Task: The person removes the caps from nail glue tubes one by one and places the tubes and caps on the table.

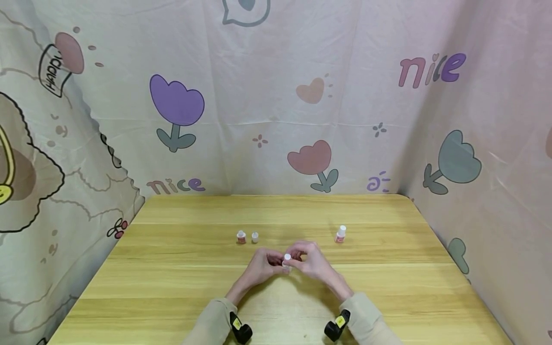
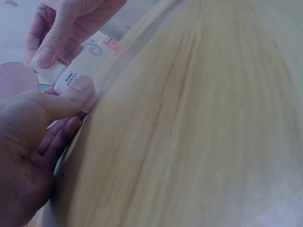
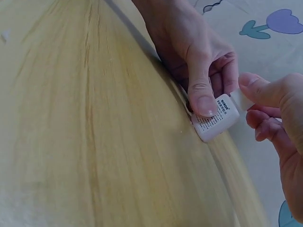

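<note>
A small white bottle with printed black text (image 3: 217,118) stands on or just above the table, between both hands. My left hand (image 1: 262,266) grips its body, the thumb across the label. With thumb and fingers my right hand (image 1: 312,261) pinches the white cap (image 3: 241,100) at the top of that bottle. In the head view the cap (image 1: 287,257) shows between the hands, while the fingers hide most of the bottle. Whether the cap is threaded on or loose I cannot tell.
Beyond the left hand stands an uncapped small bottle with a red label (image 1: 241,237), with a loose white cap (image 1: 255,237) beside it. A similar capped bottle (image 1: 340,234) stands to the right. Patterned cloth (image 1: 276,110) hangs behind the wooden table (image 1: 172,287).
</note>
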